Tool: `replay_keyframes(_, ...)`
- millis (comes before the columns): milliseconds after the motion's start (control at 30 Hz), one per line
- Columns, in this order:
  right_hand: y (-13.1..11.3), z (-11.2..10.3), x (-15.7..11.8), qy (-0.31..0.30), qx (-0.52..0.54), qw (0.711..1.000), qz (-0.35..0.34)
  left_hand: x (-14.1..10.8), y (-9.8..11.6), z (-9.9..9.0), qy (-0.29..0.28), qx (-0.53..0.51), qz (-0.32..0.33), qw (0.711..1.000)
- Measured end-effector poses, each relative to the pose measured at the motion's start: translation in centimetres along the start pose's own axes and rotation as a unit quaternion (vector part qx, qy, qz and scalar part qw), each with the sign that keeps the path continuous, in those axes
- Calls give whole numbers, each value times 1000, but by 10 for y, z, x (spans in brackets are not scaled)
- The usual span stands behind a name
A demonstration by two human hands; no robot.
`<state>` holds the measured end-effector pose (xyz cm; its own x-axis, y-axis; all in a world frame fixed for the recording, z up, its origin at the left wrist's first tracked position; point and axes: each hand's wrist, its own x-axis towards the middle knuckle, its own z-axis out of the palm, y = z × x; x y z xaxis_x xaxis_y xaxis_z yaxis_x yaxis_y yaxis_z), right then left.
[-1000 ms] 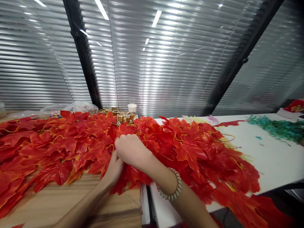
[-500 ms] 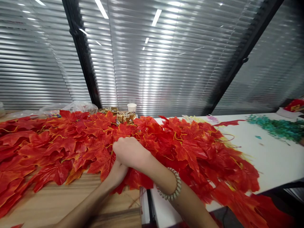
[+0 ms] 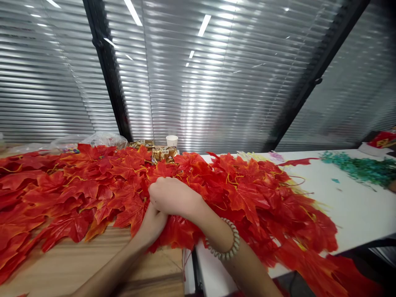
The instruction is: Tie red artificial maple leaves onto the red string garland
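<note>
Red artificial maple leaves with thin yellow stems lie in a long heap across the picture. At the front middle of the heap my two hands meet. My right hand, with a beaded bracelet on its wrist, is closed and lies over my left hand. The fingers of my left hand are hidden behind the right one. What the hands hold between them is too covered to make out. Red leaves hang just below and behind them.
A wooden tabletop meets a white table with a gap between. Behind the leaves are gold packets, a paper cup and clear plastic bags. Teal foliage lies at right, near part of a person's hand.
My right hand and its bracelet have shifted slightly to the right. The leaves just below my hands have moved a little.
</note>
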<state>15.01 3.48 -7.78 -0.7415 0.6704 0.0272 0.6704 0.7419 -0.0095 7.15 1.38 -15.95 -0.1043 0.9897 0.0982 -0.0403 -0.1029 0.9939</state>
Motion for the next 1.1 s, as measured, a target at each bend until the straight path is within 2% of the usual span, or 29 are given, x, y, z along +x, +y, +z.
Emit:
replay_keyframes(267,20,-11,-9,4,68,996,-54,4,-4,-6,-60,81,-17,995)
replay_keyframes(433,32,-10,-10,58,106,987,-103,3,-6,-7,-89,69,-14,994)
replay_keyframes(600,33,-10,-10,99,106,981,-127,0,-3,-7,-99,77,-5,992)
replay_keyframes(700,34,-14,-14,88,116,980,-138,-2,1,-7,-108,102,1,989)
replay_keyframes(867,38,-23,-22,36,151,973,-171,-3,8,-7,-139,112,44,983)
replay_keyframes(967,38,-22,-21,53,152,972,-169,-2,4,-9,-144,125,52,980)
replay_keyframes(1100,36,-21,-19,86,153,970,-167,-1,-3,-9,-127,122,30,984)
